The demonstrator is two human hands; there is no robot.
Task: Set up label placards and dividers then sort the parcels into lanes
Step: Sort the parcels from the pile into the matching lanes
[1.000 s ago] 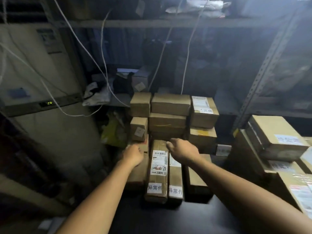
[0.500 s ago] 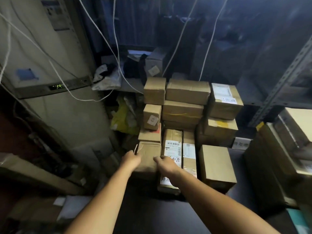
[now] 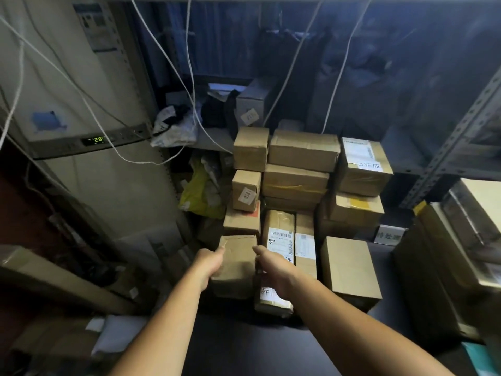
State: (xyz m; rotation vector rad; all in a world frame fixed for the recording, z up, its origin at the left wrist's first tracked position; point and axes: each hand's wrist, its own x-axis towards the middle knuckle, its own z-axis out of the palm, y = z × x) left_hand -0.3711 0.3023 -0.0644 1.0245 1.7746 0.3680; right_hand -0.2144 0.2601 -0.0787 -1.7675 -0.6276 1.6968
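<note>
At the far left stands a tall cream cabinet with a green display that shows 28. White cables hang down in front of it. A yellow bag lies crumpled low beside the cabinet.

The left hand grasps the left side of the brown parcel, with the thumb laid toward its top left corner; the other fingers are hidden. The brown parcel sits at the near left edge of the group of parcels on the dark table. Its long axis runs from near to far and its taped top faces up. The right hand holds the right side of the same parcel. Its thumb is on the top edge and its fingers go down into the gap beside it.

Just to the right, touching that gap, lies a long parcel with a barcode label, also pointing from near to far. A white placard on its near end is partly covered by the right wrist. A narrow parcel lies against it, and then a square box sits a little apart.

Behind these, a stack of cartons closes the far side, so the brown parcel has a small carton directly behind it. A labelled carton tops the right column. A second placard stands low to the right of it. Further right are a metal upright and large cartons.
</note>
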